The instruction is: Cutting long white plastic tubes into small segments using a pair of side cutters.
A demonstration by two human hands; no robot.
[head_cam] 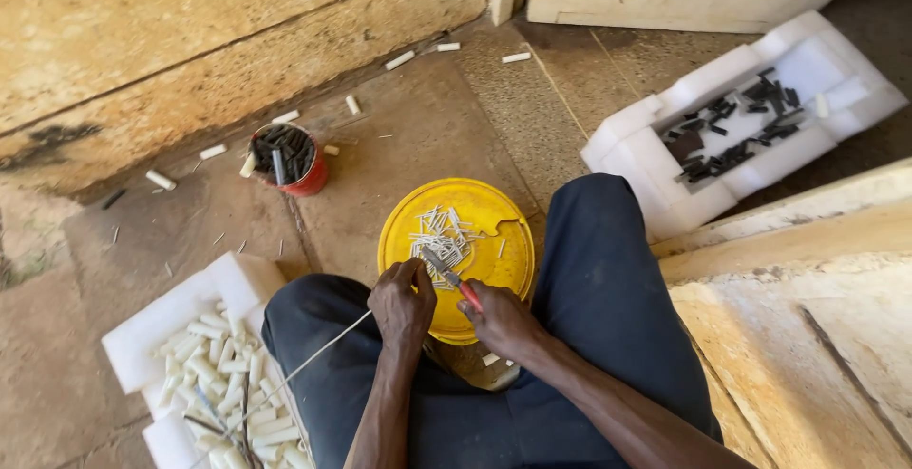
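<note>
At the centre of the frame, the left hand (pixel 403 306) pinches a thin white wire (pixel 313 360) over the yellow lid (pixel 494 217); the right hand (pixel 501 321) grips a red-handled cutter (pixel 450 276). Cut pieces (pixel 439 238) could scatter off the lid, or the blade could nick a finger.

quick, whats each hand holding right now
Left hand: closed on a thin white cord.
Right hand: closed on a red-handled knife.
</note>
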